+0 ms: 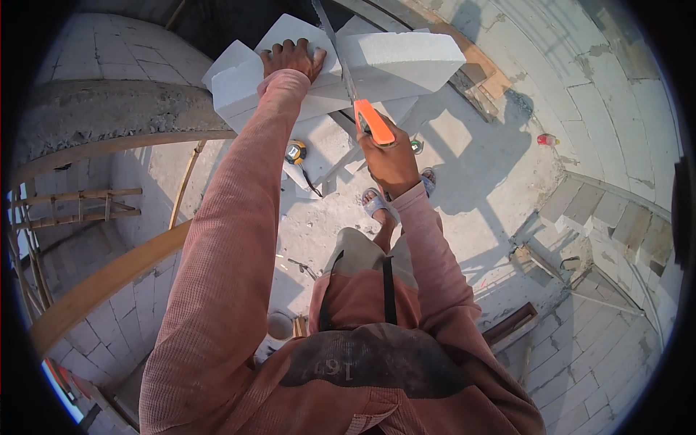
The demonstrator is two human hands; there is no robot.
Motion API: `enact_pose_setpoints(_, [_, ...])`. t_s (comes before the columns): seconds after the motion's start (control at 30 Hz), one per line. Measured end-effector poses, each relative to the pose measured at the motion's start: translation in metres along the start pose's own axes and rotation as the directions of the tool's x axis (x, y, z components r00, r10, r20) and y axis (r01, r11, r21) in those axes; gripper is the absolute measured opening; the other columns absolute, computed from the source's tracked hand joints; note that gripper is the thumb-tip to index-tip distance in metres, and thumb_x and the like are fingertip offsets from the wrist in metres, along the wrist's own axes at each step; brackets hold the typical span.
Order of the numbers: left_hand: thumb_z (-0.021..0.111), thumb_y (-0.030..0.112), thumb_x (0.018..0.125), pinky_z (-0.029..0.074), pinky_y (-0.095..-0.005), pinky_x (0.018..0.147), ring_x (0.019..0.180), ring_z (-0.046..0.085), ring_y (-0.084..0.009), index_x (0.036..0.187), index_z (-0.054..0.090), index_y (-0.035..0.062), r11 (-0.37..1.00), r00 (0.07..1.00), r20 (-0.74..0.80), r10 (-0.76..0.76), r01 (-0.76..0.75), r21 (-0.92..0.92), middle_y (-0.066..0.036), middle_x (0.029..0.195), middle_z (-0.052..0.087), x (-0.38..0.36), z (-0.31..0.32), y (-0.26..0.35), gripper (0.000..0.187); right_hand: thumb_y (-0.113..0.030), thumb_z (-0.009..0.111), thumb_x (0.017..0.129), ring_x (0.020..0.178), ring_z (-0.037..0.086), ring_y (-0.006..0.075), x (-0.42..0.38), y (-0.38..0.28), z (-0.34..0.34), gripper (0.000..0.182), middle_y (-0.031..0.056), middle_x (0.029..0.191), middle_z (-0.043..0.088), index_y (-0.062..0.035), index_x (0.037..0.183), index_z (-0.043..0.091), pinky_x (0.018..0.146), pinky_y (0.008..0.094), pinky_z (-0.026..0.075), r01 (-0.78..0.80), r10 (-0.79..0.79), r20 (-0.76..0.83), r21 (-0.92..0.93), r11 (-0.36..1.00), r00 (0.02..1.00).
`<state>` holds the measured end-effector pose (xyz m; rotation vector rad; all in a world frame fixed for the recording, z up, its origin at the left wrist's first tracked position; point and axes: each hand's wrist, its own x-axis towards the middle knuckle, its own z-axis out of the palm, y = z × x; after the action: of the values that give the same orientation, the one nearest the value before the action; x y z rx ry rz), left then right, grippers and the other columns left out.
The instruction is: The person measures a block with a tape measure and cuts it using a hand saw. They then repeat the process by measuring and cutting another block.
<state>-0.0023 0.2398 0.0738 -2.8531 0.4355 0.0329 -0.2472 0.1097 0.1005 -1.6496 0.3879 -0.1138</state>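
A long white aerated concrete block [402,59] lies across the top of the view, propped on other white blocks. My left hand [293,59] presses on its left part, with bent fingers hooked over the top. In my right hand [391,163] is the orange handle of a hand saw [375,123], the fingers wrapped around it. The saw's blade stands upright against the block, to the right of my left hand, and crosses its near edge. A yellow and black tape measure [295,151] rests on a white piece below the block.
Block walls curve around on the right, with stacked blocks [616,217] by them. Wooden poles [80,206] and a curved plank [109,279] stand on the left. My sandalled feet [375,203] are on the dusty floor, near a bucket [280,325] and a red wrapper [548,139].
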Motion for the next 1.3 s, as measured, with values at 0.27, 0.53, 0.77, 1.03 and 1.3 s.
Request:
enact_pose_setpoints(0.27, [0.041, 0.061, 0.099, 0.031, -0.0563, 0.113, 0.130, 0.055, -0.0267, 0.136, 0.062, 0.0224, 1.000, 1.000, 0.020, -0.017, 0.017, -0.012, -0.007, 0.133, 0.064, -0.004, -0.002, 0.002, 0.058, -0.003, 0.059, 0.093, 0.111, 0.068, 0.0216, -0.192, -0.034, -0.069, 0.050, 0.0161, 0.123, 0.069, -0.0006, 0.143, 0.056, 0.094, 0.0312, 0.051, -0.238, 0.240, 0.030, -0.067, 0.969, 0.970])
enact_pose_setpoints(0.53, [0.041, 0.061, 0.098, 0.030, -0.0558, 0.113, 0.128, 0.056, -0.0264, 0.133, 0.064, 0.0213, 1.000, 1.000, -0.016, -0.016, 0.016, -0.016, -0.007, 0.130, 0.065, -0.006, 0.004, 0.007, 0.058, -0.014, 0.062, 0.094, 0.082, 0.068, 0.0259, 0.004, -0.022, -0.014, 0.043, 0.0209, 0.097, 0.070, -0.0014, 0.135, 0.060, 0.080, 0.0317, 0.053, -0.239, 0.237, 0.121, 0.001, 0.971, 0.964])
enact_pose_setpoints(0.77, [0.040, 0.062, 0.098, 0.031, -0.0570, 0.113, 0.130, 0.055, -0.0264, 0.134, 0.064, 0.0219, 1.000, 0.999, -0.036, 0.009, -0.010, -0.018, -0.007, 0.131, 0.065, -0.005, 0.010, 0.004, 0.059, -0.006, 0.061, 0.094, 0.108, 0.068, 0.0274, -0.168, -0.024, -0.058, 0.047, 0.0158, 0.119, 0.072, 0.0010, 0.140, 0.057, 0.096, 0.0328, 0.051, -0.203, 0.204, 0.005, -0.084, 0.976, 0.979])
enact_pose_setpoints(1.03, [0.042, 0.062, 0.098, 0.032, -0.0548, 0.113, 0.131, 0.055, -0.0282, 0.138, 0.061, 0.0242, 1.000, 1.000, -0.014, 0.002, -0.002, 0.011, -0.006, 0.133, 0.065, -0.002, 0.000, 0.003, 0.058, -0.013, 0.062, 0.096, 0.096, 0.071, 0.0223, -0.010, -0.013, -0.024, 0.046, 0.0187, 0.110, 0.072, -0.0026, 0.140, 0.057, 0.087, 0.0329, 0.053, -0.203, 0.203, 0.149, -0.020, 0.979, 0.968])
enact_pose_setpoints(1.3, [0.041, 0.062, 0.098, 0.031, -0.0559, 0.114, 0.130, 0.056, -0.0274, 0.135, 0.062, 0.0226, 1.000, 1.000, -0.005, 0.006, -0.006, -0.013, -0.007, 0.132, 0.065, -0.003, 0.006, 0.004, 0.059, -0.009, 0.062, 0.097, 0.108, 0.072, 0.0274, -0.203, 0.050, -0.037, 0.051, 0.0185, 0.130, 0.067, -0.0044, 0.146, 0.053, 0.090, 0.0347, 0.055, -0.170, 0.169, -0.019, -0.073, 0.983, 0.985])
